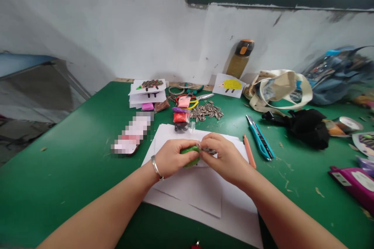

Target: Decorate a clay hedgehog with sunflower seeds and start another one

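Frame centre: left hand cups green clay lump, probably soft, best held underneath; right hand pinches seeds.

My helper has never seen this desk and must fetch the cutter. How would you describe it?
On the green table, look just right of the white paper. The cutter lies there slantwise next to an orange pencil; it is teal with a dark stripe, and the longer of the two.
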